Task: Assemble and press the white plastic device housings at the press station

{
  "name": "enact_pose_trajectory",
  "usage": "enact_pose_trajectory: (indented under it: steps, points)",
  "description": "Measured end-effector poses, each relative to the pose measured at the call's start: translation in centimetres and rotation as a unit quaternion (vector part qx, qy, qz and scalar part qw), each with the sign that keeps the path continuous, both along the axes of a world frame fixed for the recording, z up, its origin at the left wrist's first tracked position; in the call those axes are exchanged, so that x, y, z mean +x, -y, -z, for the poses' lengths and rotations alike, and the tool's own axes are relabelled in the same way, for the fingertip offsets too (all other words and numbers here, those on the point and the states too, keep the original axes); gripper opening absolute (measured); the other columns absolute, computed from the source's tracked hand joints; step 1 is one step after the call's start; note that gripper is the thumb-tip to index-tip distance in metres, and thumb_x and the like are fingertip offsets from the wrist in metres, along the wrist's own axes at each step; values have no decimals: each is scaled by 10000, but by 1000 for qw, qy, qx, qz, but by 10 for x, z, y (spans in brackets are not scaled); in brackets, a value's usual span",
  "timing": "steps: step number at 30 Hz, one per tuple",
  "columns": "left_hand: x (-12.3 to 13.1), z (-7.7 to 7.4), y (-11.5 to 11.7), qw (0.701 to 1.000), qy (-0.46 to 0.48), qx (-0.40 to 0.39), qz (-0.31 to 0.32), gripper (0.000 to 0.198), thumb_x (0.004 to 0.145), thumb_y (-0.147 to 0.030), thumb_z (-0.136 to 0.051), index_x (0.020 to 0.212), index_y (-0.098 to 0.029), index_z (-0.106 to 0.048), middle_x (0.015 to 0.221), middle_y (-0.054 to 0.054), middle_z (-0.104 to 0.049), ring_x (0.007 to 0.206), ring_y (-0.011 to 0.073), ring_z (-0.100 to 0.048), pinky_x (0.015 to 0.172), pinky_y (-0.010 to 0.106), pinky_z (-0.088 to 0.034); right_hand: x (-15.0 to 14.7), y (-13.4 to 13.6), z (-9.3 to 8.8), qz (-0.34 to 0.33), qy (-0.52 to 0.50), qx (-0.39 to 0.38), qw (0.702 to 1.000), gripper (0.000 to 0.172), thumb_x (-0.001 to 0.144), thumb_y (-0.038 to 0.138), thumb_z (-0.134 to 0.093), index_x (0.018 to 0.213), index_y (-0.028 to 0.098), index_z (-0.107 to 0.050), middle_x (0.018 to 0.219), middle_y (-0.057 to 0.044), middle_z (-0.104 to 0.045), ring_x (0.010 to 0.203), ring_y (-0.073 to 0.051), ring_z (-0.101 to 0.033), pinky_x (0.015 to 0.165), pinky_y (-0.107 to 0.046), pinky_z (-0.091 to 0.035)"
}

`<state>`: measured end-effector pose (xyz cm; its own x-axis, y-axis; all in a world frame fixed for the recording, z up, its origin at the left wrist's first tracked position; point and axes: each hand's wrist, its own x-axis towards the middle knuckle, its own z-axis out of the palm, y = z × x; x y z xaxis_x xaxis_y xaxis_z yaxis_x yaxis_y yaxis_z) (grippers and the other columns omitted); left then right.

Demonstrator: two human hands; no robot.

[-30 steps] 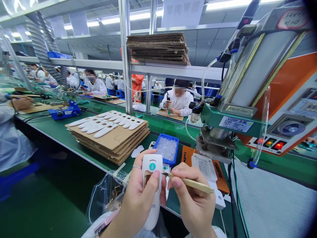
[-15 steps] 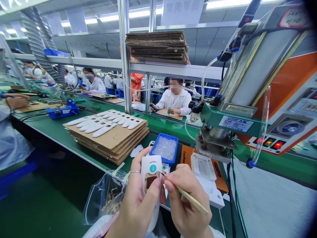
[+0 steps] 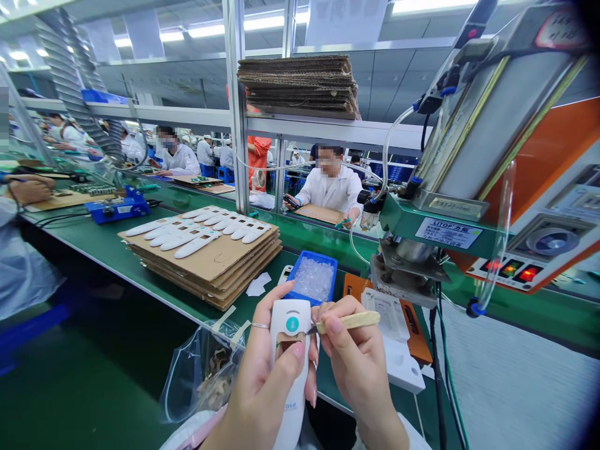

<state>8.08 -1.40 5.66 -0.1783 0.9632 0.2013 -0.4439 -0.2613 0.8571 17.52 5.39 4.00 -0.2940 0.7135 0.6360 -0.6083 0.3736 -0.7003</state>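
Observation:
My left hand point(image 3: 262, 375) is wrapped round a white plastic handheld casing point(image 3: 289, 310), held upright with the thumb on its front. The casing bears a round teal mark and a rectangular window, partly covered by my thumb. My right hand point(image 3: 360, 359) pinches a small tool with a tan handle point(image 3: 359, 320) and a thin dark tip. That tip meets the right edge of the window; whether it is a blade or a pick I cannot tell. Just behind the casing stands a blue tray point(image 3: 334, 275) of small clear pieces.
White casings point(image 3: 197, 242) lie on stacked cardboard sheets point(image 3: 210, 275) at left. To the right, a pneumatic press point(image 3: 422, 219) overhangs a white fixture point(image 3: 387, 315). A clear plastic bag point(image 3: 187, 369) hangs at the table's front edge. A co-worker point(image 3: 330, 184) sits across the bench.
The tool in my right hand has swung from handle down-right to nearly level, and its tip has shifted slightly lower along the window's edge. My left hand keeps its hold on the casing.

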Motion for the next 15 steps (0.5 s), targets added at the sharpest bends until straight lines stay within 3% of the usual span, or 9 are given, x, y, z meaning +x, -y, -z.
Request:
enact_pose_trajectory:
  steps: [2, 4, 6, 8, 9, 15]
  points:
    - [0, -2, 1, 1000, 7, -22, -1, 633, 865, -391, -595, 1408, -338, -273, 691, -43, -613, 465, 97, -547, 462, 200, -453, 1, 0, 3, 43, -8, 58, 997, 86, 961, 239, -516, 892, 224, -563, 638, 58, -512, 648, -85, -538, 727, -279, -455]
    - [0, -3, 1, 999, 20, -44, -9, 673, 841, -401, -628, 1415, -342, -281, 665, -50, -595, 452, 99, -538, 446, 197, -445, 4, 0, 5, 123, 6, 181, 976, 78, 960, 190, -491, 971, 215, -564, 693, 42, -563, 678, -95, -533, 784, -324, -445]
    - [0, -4, 2, 998, 38, -51, -25, 694, 806, -381, -677, 1401, -336, -324, 681, -45, -601, 489, 95, -550, 480, 187, -466, 8, 2, 6, 217, 55, 319, 921, 119, 934, 129, -495, 1013, 189, -561, 771, 16, -607, 694, -97, -513, 807, -355, -428]
    - [0, -5, 3, 996, 52, -58, -51, 670, 781, -342, -709, 1369, -325, -388, 742, -28, -630, 543, 85, -563, 532, 172, -483, 12, 5, 4, 283, 100, 403, 865, 138, 901, 85, -515, 1003, 170, -552, 796, 6, -620, 690, -94, -490, 807, -361, -416]
    - [1, -6, 3, 995, 54, -59, -66, 645, 776, -326, -715, 1349, -317, -420, 767, -22, -639, 561, 81, -566, 553, 166, -486, 13, 6, 2, 300, 114, 415, 852, 137, 893, 72, -513, 986, 168, -543, 787, 8, -621, 682, -92, -481, 805, -360, -413]
    - [2, -8, 2, 991, 22, -44, -123, 551, 762, -322, -731, 1269, -295, -517, 836, -16, -659, 632, 76, -571, 630, 154, -495, 9, 14, -9, 345, 127, 393, 843, 173, 882, 34, -459, 982, 168, -504, 710, 24, -601, 629, -88, -462, 785, -365, -413]
